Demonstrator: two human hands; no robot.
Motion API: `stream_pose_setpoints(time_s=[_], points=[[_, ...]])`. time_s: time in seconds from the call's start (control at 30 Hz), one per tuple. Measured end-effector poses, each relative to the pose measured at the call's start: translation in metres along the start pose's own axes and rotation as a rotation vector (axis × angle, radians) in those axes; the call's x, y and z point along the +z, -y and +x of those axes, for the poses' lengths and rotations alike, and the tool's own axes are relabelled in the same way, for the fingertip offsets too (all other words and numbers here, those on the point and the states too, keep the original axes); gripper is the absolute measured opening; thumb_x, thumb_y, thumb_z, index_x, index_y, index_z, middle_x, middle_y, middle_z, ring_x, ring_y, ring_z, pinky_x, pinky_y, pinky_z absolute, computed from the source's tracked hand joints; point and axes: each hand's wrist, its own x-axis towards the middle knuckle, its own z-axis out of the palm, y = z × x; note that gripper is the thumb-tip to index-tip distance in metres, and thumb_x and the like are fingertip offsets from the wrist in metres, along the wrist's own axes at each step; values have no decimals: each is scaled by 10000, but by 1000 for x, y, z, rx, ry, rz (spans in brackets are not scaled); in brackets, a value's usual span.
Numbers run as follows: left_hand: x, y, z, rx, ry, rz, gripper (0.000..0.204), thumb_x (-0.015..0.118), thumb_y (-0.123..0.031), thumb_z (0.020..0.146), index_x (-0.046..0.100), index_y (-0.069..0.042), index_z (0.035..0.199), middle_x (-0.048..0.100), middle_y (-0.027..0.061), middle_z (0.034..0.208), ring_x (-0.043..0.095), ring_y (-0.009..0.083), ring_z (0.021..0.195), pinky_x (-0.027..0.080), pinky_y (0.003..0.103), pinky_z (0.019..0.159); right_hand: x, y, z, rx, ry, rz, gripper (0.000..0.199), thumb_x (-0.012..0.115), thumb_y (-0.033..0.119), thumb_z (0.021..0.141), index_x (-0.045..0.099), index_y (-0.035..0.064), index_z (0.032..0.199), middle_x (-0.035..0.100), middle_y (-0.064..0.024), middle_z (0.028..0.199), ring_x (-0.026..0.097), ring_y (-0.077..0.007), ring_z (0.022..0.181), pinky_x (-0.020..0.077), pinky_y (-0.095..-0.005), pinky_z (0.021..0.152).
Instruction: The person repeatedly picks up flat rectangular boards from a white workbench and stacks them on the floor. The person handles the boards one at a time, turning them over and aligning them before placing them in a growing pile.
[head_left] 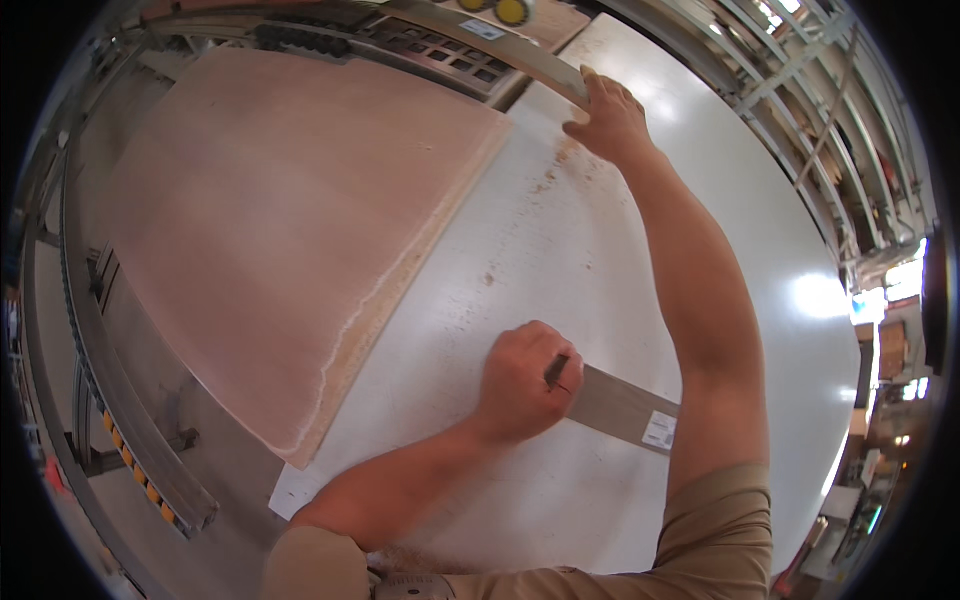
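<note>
My left hand [528,382] is closed in a fist low over the white panel tabletop. A small dark object [557,371] shows between its thumb and fingers; its full shape is hidden. Right beside that fist lies a short grey-brown board strip [622,404] with a white label, its far end passing behind my right forearm. Farther off, my outstretched right hand [612,112] grips the end of a long grey-brown board strip [535,62], thumb on the near edge and fingers on the other. That strip also bears a label and runs off toward the upper left.
A large pinkish-brown board [290,230] with a ragged, chipped edge lies to the left. Sawdust [548,178] is scattered on the white surface [430,400]. Behind stands a dark slotted machine part [440,55]. Metal rails [140,450] run along the left, metal racking [810,130] at upper right.
</note>
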Motion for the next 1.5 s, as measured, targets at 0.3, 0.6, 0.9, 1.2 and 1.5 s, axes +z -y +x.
stream_pose_setpoints(time_s=[0.3, 0.6, 0.9, 1.2, 1.5], points=[[-17, -2, 1, -257, 102, -145, 129, 596, -150, 885, 650, -41, 842, 663, 117, 865, 626, 275, 803, 503, 373, 743, -30, -15, -43, 208, 185, -106, 592, 719, 222, 829, 509, 48, 1355, 600, -187, 1260, 561, -364, 1221, 466, -453, 1022], [-19, 37, 31, -273, -190, -716, 493, 292, -401, 1057, 572, -15, 1185, 623, 128, 1209, 555, 236, 1178, 391, 394, 1022, -216, -94, -322, 455, 343, 145, 807, 861, 252, 675, 519, -9, 1357, 593, -161, 1203, 589, -339, 1102, 473, -409, 968], [-25, 17, 32, -181, 353, -699, 709, 368, -635, 985, 591, -13, 1243, 641, 130, 1228, 562, 215, 1171, 395, 361, 1020, -268, -66, -420, 285, 318, 255, 890, 844, 524, 631, 547, 3, 1289, 578, -166, 1177, 560, -374, 1074, 470, -448, 942], [-19, 23, 30, -85, 440, -599, 509, 635, -525, 924, 667, -19, 970, 659, 31, 933, 573, 123, 868, 448, 267, 758, -257, -39, -415, 347, 631, 123, 902, 872, 171, 638, 456, 114, 1437, 468, -128, 1438, 464, -353, 1311, 425, -448, 1096], [-25, 23, 33, -228, 388, -692, 663, 401, -607, 1008, 659, 0, 948, 667, 77, 894, 615, 155, 808, 485, 298, 783, -242, -58, -383, 374, 719, 211, 832, 857, 91, 626, 517, 111, 1385, 626, -120, 1216, 567, -352, 1152, 462, -439, 1006]])
